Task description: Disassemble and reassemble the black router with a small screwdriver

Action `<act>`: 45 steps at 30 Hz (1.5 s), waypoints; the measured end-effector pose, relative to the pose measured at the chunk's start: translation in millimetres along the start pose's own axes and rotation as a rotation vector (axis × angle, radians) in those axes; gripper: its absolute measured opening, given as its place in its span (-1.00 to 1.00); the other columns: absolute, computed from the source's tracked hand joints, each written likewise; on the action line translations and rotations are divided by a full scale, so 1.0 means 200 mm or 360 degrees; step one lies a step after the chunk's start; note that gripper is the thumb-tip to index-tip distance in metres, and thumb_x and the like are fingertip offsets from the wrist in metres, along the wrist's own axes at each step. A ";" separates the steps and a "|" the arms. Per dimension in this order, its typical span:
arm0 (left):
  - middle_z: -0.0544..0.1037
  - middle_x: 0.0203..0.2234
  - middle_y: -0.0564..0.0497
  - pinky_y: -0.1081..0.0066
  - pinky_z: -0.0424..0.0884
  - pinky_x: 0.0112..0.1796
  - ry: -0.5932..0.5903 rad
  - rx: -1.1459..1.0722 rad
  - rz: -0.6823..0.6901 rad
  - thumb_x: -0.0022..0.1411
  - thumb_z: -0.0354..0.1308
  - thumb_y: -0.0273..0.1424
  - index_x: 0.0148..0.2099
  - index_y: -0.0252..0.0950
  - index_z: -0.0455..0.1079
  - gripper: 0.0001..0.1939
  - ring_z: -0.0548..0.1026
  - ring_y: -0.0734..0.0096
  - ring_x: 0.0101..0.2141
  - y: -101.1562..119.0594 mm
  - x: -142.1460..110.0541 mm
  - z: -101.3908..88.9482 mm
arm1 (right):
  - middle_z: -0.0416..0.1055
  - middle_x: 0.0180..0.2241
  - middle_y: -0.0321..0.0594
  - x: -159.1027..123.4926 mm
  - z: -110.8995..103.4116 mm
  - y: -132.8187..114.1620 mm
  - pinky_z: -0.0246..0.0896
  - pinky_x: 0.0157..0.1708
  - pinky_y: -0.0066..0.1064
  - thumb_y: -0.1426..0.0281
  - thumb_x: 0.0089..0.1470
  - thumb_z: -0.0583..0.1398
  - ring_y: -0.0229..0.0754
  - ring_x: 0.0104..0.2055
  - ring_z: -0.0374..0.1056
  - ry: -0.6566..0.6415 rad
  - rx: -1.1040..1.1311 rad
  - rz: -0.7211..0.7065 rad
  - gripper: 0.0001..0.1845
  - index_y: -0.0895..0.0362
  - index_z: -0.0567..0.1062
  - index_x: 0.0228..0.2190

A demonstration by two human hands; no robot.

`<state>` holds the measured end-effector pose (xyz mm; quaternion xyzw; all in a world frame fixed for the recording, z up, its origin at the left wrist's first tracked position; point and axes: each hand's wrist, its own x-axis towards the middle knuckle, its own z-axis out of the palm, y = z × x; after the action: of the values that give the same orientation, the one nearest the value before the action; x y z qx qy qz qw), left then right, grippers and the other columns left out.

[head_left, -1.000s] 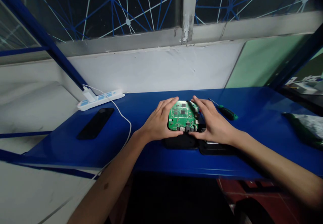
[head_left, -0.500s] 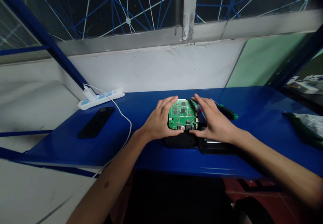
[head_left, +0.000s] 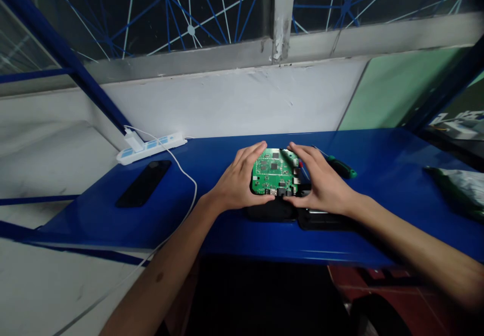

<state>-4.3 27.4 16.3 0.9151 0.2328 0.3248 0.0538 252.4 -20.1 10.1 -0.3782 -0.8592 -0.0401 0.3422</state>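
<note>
I had the board (head_left: 266, 179) between my left hand (head_left: 236, 180) and right hand (head_left: 324, 182), both gripping its edges; looked light, stiff, fragile, best held there, off the chips (head_left: 274, 166).

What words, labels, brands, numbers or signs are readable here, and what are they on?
None can be read.
Green circuit board: any print is too small.
Silvery packet at far right: too blurred.
Power strip, black phone, green-handled screwdriver: no legible lettering.
</note>
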 end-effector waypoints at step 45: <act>-0.08 0.38 -0.31 -0.35 0.15 0.20 -0.0673 -0.0150 -0.0495 -0.06 0.37 0.17 0.43 -0.07 -0.54 0.37 0.03 -0.39 0.32 0.06 -0.21 -0.09 | 0.35 0.20 0.03 0.01 -0.09 -0.05 0.32 0.13 0.01 0.27 -0.03 0.30 0.15 0.23 0.29 -0.0508 0.0407 0.0241 0.02 0.12 -0.03 0.35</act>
<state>-39.0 -3.5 10.3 0.9124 0.3388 0.1248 0.1930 255.5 -31.4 27.6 -0.3967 -0.8697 0.1555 0.2490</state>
